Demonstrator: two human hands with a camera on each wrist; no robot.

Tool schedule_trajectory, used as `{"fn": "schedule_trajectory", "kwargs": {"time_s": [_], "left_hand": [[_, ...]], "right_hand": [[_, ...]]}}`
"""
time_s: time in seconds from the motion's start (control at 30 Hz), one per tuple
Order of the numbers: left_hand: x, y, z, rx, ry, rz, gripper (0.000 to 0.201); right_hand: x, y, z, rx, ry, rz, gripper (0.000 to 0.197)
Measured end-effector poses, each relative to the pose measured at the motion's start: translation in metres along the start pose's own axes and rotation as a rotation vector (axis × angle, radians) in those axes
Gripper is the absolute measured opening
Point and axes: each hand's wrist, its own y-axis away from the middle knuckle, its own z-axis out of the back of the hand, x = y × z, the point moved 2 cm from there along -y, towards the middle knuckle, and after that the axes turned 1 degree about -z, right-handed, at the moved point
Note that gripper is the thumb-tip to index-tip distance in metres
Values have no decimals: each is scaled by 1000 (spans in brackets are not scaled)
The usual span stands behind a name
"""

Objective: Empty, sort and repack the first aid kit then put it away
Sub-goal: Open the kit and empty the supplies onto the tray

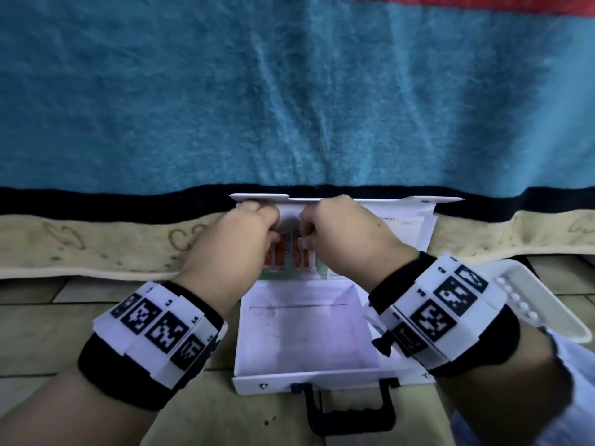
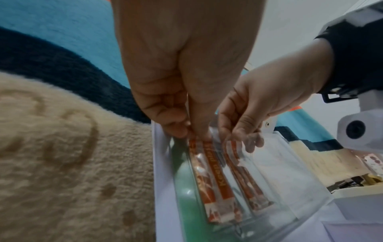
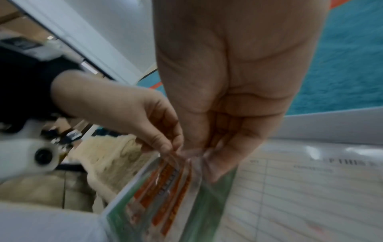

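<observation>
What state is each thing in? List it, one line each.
First aid kit case: open, bottom half empty.
Lid: propped upright against the blanket.
Clear lid pocket: holds orange-and-white sachets and papers.
Orange-and-white sachets: in the pocket, pinched at the top.
Left hand: pinching.
Right hand: pinching.

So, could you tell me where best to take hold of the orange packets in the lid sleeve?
Grip the packets by their top ends at the sleeve's open upper edge, coming from above: they stand upright behind clear plastic, so only the tops are free. Both hands already pinch there.
</observation>
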Motion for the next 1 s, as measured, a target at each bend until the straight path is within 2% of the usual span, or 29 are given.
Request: {"fn": "schedule_trajectory", "kwargs": {"time_s": [0.07, 0.2, 0.3, 0.4, 0.53, 0.67, 0.73, 0.8, 0.87, 1.0], "left_hand": [[-2, -3, -1, 24, -69, -5, 5], [-8, -4, -4, -52, -150, -49, 9], [-11, -1, 1, -153, -104, -55, 13], [-19, 4, 10, -216, -4, -57, 7], [-30, 11, 28, -350, 125, 0, 11], [-50, 18, 40, -399, 275, 67, 11], [-69, 24, 38, -378, 372, 78, 11], [-92, 31, 32, -330, 519, 75, 21], [-113, 37, 23, -260, 616, 61, 29], [-163, 51, -8, -86, 702, 4, 30]], "right_hand": [[3, -2, -4, -8, 53, 17, 15], [7, 2, -3, -55, 120, 77, 22], [7, 6, -2, -96, 99, 105, 29], [2, 9, 3, -158, 36, 45, 20], [-5, 20, 25, -326, -38, 8, 11], [-22, 47, 61, -537, -95, -38, 9], [-39, 72, 76, -571, -156, -91, 7], [-59, 102, 86, -583, -211, -146, 5], [-80, 131, 87, -595, -224, -197, 6], [-138, 202, 82, -577, -214, -367, 8]]}}
